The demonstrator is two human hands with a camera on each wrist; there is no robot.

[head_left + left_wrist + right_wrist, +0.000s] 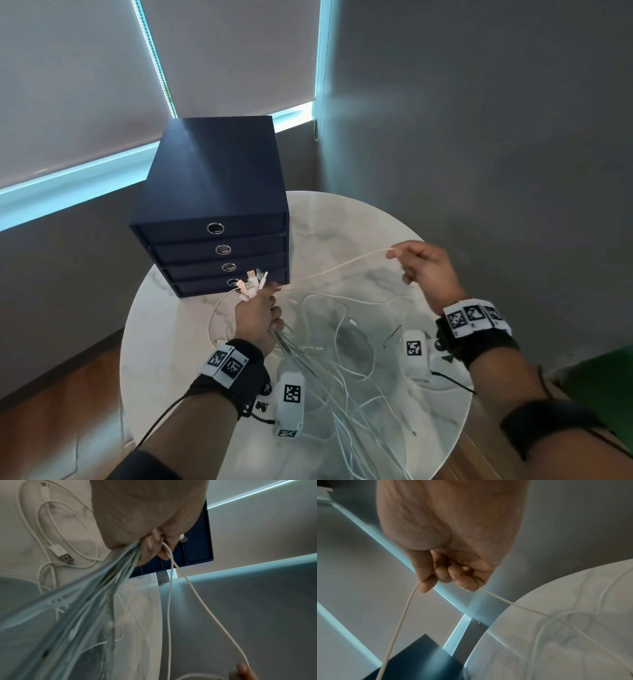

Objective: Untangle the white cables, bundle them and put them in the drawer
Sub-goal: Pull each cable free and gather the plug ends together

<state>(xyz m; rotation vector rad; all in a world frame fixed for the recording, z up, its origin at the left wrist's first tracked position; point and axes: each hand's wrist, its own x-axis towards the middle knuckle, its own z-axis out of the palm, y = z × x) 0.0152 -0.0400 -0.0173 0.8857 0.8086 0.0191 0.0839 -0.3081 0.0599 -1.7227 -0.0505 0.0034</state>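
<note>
Now cables (329, 363) — both hands' grip

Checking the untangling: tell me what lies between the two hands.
One white cable spans the gap in the air, from the left hand, which grips the gathered plug ends, to the right hand pinching it. The head view shows this best.

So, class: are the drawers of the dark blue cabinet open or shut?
Shut: all four drawer fronts of the cabinet sit flush in the head view, none pulled out.
</note>
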